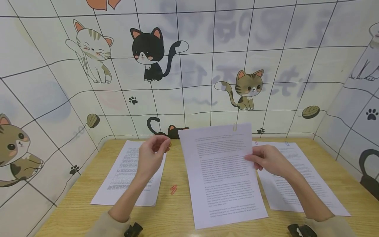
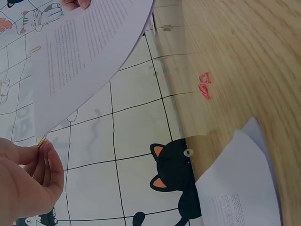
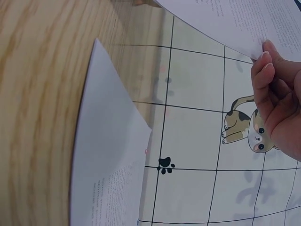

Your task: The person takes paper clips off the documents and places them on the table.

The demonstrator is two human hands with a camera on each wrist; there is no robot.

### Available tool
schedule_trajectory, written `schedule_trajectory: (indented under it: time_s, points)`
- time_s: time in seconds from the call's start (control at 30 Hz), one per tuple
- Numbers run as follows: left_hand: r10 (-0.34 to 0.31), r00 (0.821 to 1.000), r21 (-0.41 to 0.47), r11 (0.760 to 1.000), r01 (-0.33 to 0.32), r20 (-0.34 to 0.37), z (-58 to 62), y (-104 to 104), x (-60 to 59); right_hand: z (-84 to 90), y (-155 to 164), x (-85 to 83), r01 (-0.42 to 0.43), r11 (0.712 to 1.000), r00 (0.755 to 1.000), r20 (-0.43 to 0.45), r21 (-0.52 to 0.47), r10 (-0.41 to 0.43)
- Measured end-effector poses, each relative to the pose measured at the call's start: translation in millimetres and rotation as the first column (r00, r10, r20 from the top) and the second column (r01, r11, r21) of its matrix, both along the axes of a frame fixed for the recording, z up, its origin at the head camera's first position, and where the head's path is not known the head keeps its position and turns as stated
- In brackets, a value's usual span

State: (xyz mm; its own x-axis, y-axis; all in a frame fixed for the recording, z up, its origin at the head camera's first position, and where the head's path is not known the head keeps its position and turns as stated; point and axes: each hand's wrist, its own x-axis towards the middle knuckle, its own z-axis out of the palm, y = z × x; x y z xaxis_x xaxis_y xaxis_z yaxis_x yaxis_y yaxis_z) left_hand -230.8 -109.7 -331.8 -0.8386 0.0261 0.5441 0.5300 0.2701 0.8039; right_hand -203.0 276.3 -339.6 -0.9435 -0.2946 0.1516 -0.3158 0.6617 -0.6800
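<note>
My right hand (image 1: pixel 269 159) pinches the right edge of a printed paper sheet (image 1: pixel 225 177), held upright above the table. A yellow paper clip (image 1: pixel 235 126) sits on that sheet's top edge, towards the right corner. Off the sheet's upper left corner, my left hand (image 1: pixel 154 151) pinches a second yellow paper clip (image 2: pixel 42 140) between thumb and fingertips. The left wrist view has this clip right by the sheet's corner. In the right wrist view, thumb and fingers of the right hand (image 3: pixel 280 89) meet at the paper's edge.
Printed papers (image 1: pixel 124 177) lie on the wooden table (image 1: pixel 174 214) at the left. More papers (image 1: pixel 299 184) lie at the right, with pink and bluish clips (image 1: pixel 287 144) on their far edge. Red paper clips (image 1: pixel 173 189) rest between the stacks. A cat-patterned cloth (image 1: pixel 195 72) stands behind.
</note>
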Motion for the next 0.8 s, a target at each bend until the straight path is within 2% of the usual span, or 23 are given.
schedule_trajectory:
  time_s: [0.17, 0.3, 0.53, 0.8]
  points:
    - [-0.028, 0.991, -0.053, 0.998, 0.035, 0.129, -4.8, -6, -1.0, 0.2, 0, 0.1, 0.001, 1.000, 1.000, 0.008, -0.003, -0.001]
    - [-0.038, 0.981, -0.085, 0.995, 0.055, 0.190, -9.5, -9, -1.7, 0.3, -1, -0.4, 0.004, 1.000, 1.000, 0.010, 0.000, -0.004]
    - [-0.046, 0.960, -0.156, 0.983, 0.092, 0.278, -21.5, -13, -5.6, 0.5, -2, -0.4, 0.009, 1.000, 1.000, 0.020, -0.004, -0.009]
    - [-0.032, 0.947, -0.257, 0.959, 0.120, 0.320, -31.0, -16, -8.0, 0.0, -2, -0.8, 0.016, 1.000, 1.000, 0.025, 0.002, -0.016]
